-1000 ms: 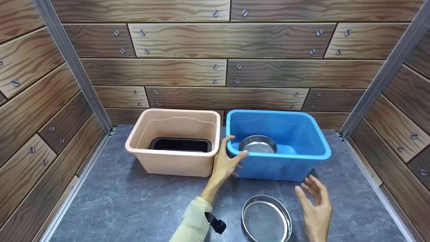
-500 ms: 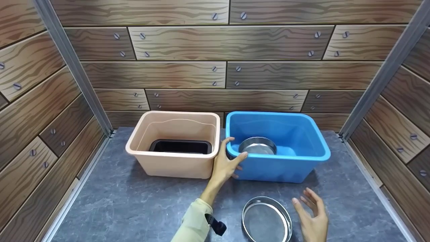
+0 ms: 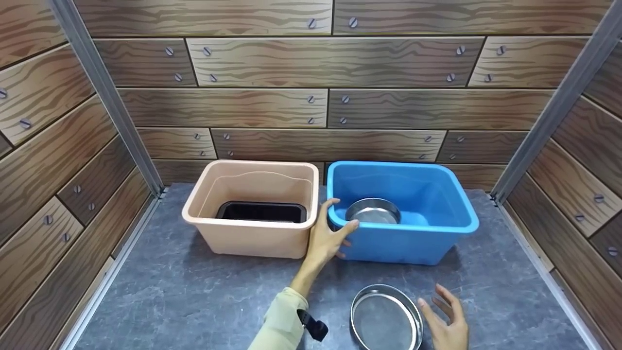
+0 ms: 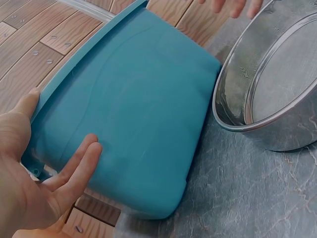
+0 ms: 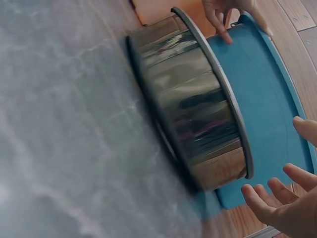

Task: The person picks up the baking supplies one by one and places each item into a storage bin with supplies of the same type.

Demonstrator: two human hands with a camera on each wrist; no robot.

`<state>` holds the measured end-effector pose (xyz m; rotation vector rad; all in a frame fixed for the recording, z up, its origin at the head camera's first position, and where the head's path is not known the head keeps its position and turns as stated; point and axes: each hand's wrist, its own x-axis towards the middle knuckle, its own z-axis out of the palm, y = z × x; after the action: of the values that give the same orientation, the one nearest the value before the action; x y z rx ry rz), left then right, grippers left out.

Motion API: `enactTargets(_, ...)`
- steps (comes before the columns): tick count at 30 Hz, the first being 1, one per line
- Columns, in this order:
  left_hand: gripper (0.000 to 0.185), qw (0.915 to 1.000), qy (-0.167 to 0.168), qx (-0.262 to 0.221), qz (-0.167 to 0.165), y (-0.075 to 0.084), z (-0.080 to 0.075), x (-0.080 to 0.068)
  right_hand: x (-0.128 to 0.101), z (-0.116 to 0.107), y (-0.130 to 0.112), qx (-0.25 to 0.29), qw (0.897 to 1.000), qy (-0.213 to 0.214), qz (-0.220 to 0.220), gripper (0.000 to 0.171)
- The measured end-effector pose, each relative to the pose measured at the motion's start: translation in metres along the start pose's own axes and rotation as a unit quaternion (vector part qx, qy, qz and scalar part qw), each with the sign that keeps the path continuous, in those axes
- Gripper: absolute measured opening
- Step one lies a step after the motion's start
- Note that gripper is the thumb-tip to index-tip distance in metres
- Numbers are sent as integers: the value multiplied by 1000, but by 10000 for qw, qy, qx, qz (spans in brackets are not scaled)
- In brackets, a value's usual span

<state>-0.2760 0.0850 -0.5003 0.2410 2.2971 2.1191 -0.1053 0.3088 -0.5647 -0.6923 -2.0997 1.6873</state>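
Left hand: your left hand (image 3: pixel 326 236) steadies the blue plastic tub (image 3: pixel 437 221), thumb over its rim, fingers straight against its wall.
Right hand: your right hand (image 3: pixel 447 323) hovers spread, holding nothing, just beside the round steel mesh sieve (image 3: pixel 386 318).
Sieve: flat on the grey table (image 3: pixel 194 301), in front of the tub.

Two bare hands, no gloves, no rings to be seen. Left hand (image 3: pixel 324 239) on a forearm in a pale yellow-green long sleeve (image 3: pixel 280 321), black strap (image 3: pixel 313 325) with a buckle at the cuff. Right hand (image 3: pixel 445 324) bare, wrist out of view.
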Motion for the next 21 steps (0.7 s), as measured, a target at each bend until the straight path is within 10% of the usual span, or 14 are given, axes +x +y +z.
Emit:
enactTargets(9,75,10000,0,1,25,-2,0,-1,-3,-5,15,-224,9961,-622,579,72)
enactTargets(21,67,10000,45,-53,43,-2,1,-1,-5,1,22,-449,9972,-574,195,51)
